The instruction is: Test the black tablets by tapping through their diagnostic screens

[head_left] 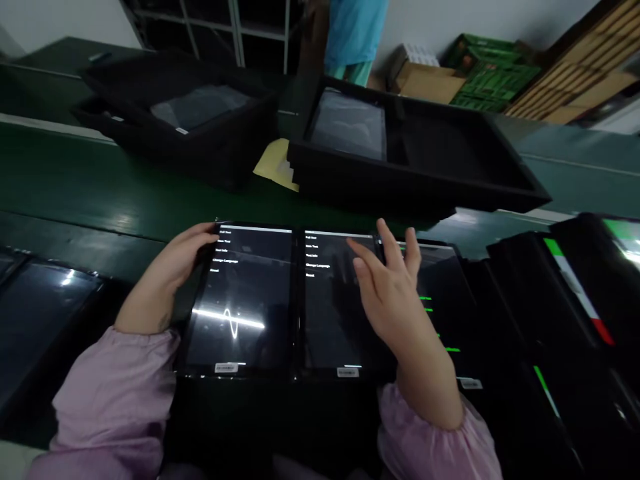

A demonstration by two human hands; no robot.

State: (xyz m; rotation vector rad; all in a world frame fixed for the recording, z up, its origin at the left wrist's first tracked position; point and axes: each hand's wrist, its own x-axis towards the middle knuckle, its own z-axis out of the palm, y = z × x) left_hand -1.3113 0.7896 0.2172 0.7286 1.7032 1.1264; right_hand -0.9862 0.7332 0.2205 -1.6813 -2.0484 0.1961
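Observation:
Three tablets lie side by side on the bench. My left hand (183,257) rests at the upper left edge of the left tablet (250,287), its fingers closed on that edge. The left tablet's lit screen shows a short white text menu and a bright glare. Over the middle tablet (327,313), with the same kind of menu, hovers my right hand (397,287). Its fingers are spread, the index fingertip close to the upper screen; whether it touches I cannot tell. Partly behind my right hand, the right tablet (445,287) displays green text lines.
Black foam trays (420,177) holding bagged tablets stand behind, with another tray stack (200,143) at left. A yellow packet (276,163) lies between them. More dark tablets (43,300) are at left, and others with coloured screens (575,280) at right. A person in blue (355,30) stands beyond.

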